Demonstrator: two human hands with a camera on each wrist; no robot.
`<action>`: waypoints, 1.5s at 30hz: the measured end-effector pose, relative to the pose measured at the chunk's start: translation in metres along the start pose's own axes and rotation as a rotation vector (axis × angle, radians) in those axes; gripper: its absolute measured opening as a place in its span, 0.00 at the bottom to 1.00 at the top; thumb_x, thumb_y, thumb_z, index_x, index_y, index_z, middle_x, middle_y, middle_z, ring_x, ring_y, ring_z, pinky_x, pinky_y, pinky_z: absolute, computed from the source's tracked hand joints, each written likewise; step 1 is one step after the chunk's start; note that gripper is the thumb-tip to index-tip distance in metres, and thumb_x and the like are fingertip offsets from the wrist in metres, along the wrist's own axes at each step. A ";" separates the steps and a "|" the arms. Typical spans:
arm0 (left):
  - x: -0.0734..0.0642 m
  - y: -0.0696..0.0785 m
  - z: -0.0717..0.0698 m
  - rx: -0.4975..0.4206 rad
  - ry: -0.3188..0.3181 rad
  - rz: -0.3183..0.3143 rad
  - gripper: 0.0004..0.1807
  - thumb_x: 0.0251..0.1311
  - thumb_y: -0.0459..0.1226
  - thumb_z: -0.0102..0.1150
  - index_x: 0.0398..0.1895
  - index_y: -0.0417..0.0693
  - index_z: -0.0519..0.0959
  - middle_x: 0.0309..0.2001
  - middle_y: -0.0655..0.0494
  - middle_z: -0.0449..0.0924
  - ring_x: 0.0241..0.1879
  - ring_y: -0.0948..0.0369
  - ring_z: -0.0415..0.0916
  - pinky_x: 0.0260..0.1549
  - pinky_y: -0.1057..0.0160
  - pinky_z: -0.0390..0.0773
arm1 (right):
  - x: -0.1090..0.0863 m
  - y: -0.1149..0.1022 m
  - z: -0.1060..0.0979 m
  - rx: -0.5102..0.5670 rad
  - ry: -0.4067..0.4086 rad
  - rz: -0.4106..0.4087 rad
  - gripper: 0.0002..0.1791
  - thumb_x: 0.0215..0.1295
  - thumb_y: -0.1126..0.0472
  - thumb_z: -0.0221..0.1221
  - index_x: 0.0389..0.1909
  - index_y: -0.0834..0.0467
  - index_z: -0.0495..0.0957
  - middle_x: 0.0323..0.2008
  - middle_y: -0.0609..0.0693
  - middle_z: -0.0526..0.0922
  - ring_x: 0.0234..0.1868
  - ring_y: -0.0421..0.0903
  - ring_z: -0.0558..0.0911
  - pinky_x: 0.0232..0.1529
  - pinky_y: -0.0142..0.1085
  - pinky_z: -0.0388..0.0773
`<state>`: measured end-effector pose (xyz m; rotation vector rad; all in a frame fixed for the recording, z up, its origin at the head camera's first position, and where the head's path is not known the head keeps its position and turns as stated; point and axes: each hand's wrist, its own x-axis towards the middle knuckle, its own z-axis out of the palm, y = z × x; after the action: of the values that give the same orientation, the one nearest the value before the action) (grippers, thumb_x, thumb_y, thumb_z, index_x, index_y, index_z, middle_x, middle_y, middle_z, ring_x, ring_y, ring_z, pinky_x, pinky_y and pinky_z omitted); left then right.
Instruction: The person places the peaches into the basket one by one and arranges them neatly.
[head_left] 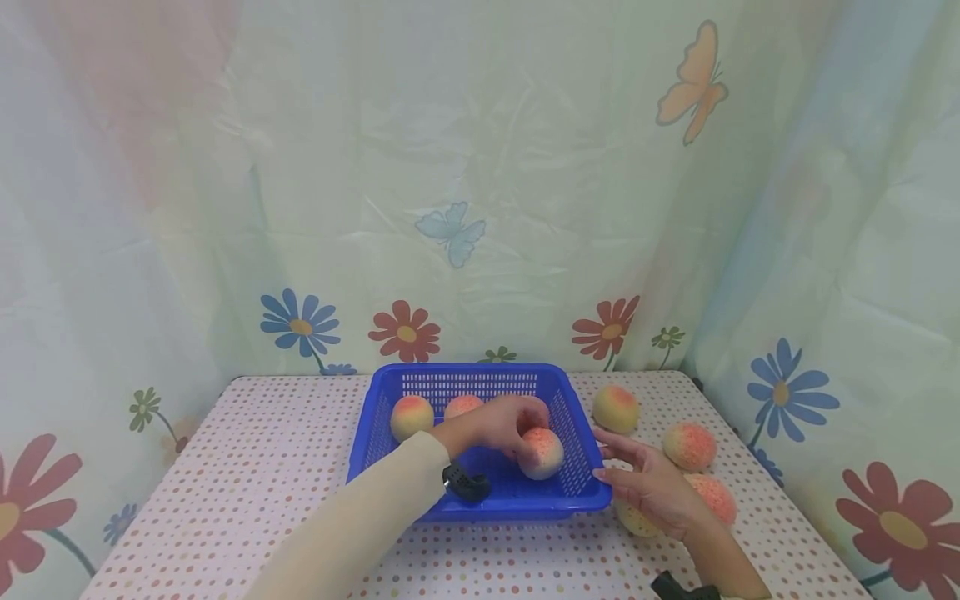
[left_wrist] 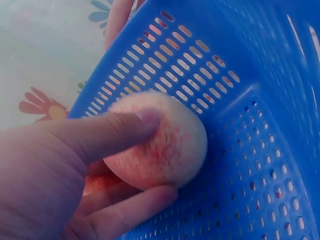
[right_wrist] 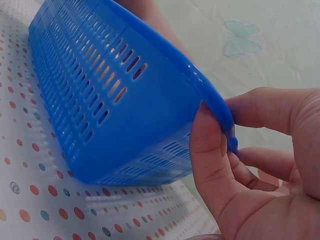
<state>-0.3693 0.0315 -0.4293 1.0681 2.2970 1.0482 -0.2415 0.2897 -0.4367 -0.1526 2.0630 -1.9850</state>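
My left hand (head_left: 504, 423) reaches inside the blue plastic basket (head_left: 517, 505) and holds a pink-and-cream peach (head_left: 546, 454) near the basket's right side. In the left wrist view the thumb lies across the top of this peach (left_wrist: 177, 142), with fingers beneath it. My right hand (head_left: 651, 485) is at the basket's right side. Seen from the right wrist, thumb and fingers pinch the rim of the basket (right_wrist: 140, 132) near a corner. Other peaches sit in the basket: a yellowish one (head_left: 412, 417) at left, a pinker one (head_left: 463, 406) at the back, and one partly hidden behind my left hand.
Right of the basket, several peaches lie on the dotted tablecloth (head_left: 247, 467): a yellow one (head_left: 616, 409) at the back, a pink one (head_left: 689, 447), and two partly covered by my right hand. A flowered curtain (head_left: 510, 167) hangs behind the table and along its sides.
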 end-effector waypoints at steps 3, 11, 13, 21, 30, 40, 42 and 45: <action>-0.001 0.001 0.001 -0.032 0.001 -0.013 0.21 0.51 0.31 0.78 0.46 0.49 0.79 0.44 0.58 0.81 0.40 0.63 0.78 0.31 0.62 0.88 | 0.000 0.000 0.000 -0.001 0.001 0.001 0.44 0.70 0.65 0.63 0.81 0.63 0.50 0.59 0.58 0.67 0.54 0.45 0.83 0.54 0.39 0.86; -0.004 0.001 0.003 -0.115 0.050 -0.114 0.24 0.54 0.29 0.75 0.53 0.51 0.79 0.50 0.53 0.83 0.43 0.61 0.82 0.30 0.60 0.89 | 0.000 0.001 0.000 0.003 -0.002 -0.001 0.44 0.70 0.65 0.63 0.81 0.63 0.50 0.58 0.57 0.67 0.55 0.45 0.84 0.54 0.39 0.86; -0.004 0.002 0.003 -0.118 0.050 -0.123 0.24 0.54 0.30 0.76 0.53 0.51 0.79 0.49 0.52 0.83 0.40 0.60 0.83 0.30 0.60 0.89 | 0.000 0.001 0.000 0.002 0.002 0.001 0.44 0.70 0.65 0.63 0.81 0.63 0.50 0.59 0.57 0.67 0.55 0.45 0.84 0.54 0.39 0.86; -0.006 0.008 0.003 -0.090 0.050 -0.118 0.27 0.52 0.30 0.76 0.55 0.47 0.76 0.44 0.52 0.82 0.34 0.60 0.83 0.30 0.60 0.89 | 0.000 0.001 0.000 -0.003 0.009 0.000 0.44 0.70 0.65 0.63 0.81 0.63 0.50 0.59 0.58 0.67 0.55 0.45 0.84 0.54 0.40 0.86; -0.005 0.007 0.005 -0.076 0.075 -0.121 0.26 0.53 0.32 0.77 0.54 0.48 0.76 0.43 0.52 0.82 0.35 0.60 0.83 0.30 0.61 0.89 | 0.000 0.000 -0.001 -0.001 0.004 -0.003 0.44 0.70 0.65 0.63 0.81 0.63 0.50 0.60 0.58 0.67 0.56 0.46 0.83 0.55 0.41 0.85; -0.007 0.009 0.002 -0.047 0.085 -0.152 0.29 0.52 0.33 0.78 0.57 0.47 0.76 0.48 0.51 0.81 0.36 0.60 0.82 0.31 0.60 0.89 | 0.000 0.001 0.000 -0.022 0.013 0.003 0.44 0.71 0.64 0.63 0.81 0.63 0.50 0.61 0.59 0.66 0.55 0.46 0.83 0.55 0.41 0.86; -0.009 0.010 0.000 -0.051 0.085 -0.164 0.31 0.52 0.33 0.78 0.60 0.45 0.76 0.51 0.49 0.80 0.37 0.60 0.82 0.32 0.58 0.89 | 0.000 0.000 0.001 -0.031 0.020 0.007 0.44 0.71 0.63 0.63 0.81 0.62 0.50 0.61 0.60 0.66 0.55 0.46 0.84 0.55 0.41 0.86; -0.010 0.012 -0.002 -0.055 0.072 -0.173 0.34 0.52 0.32 0.78 0.63 0.45 0.74 0.55 0.48 0.80 0.41 0.59 0.82 0.33 0.56 0.90 | 0.000 0.000 0.001 -0.048 0.030 0.012 0.44 0.71 0.63 0.63 0.81 0.61 0.51 0.63 0.61 0.65 0.55 0.46 0.84 0.55 0.42 0.86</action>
<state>-0.3584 0.0274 -0.4182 0.8058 2.3540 1.0894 -0.2416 0.2885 -0.4364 -0.1213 2.1263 -1.9430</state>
